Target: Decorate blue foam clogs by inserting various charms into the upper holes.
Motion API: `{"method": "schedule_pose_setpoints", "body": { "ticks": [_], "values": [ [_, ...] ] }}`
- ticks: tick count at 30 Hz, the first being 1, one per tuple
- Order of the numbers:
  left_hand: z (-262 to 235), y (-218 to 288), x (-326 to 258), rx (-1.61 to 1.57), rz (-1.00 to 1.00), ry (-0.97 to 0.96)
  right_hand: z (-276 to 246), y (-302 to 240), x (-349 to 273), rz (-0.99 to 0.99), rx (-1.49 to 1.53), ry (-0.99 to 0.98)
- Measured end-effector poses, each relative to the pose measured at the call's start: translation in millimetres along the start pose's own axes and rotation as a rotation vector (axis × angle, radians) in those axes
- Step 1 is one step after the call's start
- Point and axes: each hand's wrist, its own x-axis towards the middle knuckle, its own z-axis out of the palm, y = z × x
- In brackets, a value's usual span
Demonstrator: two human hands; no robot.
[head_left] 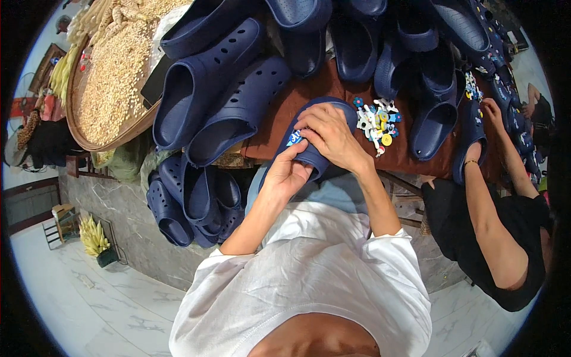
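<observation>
Head view: one charm on the clog, a pile left to fit

Head view shows your left hand cupping the navy clog from below, its fingers closed around the near side. Your right hand lies over the top, fingers curled and pressed down on the upper. Just left of those fingertips a blue charm sits on the clog. Beyond your right fingers, a heap of coloured charms lies loose on the brown surface. Further out, plain navy clogs are stacked. I judge this clog barely begun. A co-worker's hand works to the right
</observation>
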Motion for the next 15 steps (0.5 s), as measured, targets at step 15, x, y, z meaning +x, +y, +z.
{"method": "schedule_pose_setpoints", "body": {
  "ticks": [15],
  "values": [
    [-3.0,15.1,12.6,0.002,-0.091,-0.048,-11.4,-4.3,-11.0,0.111,0.241,0.185]
  ]
}}
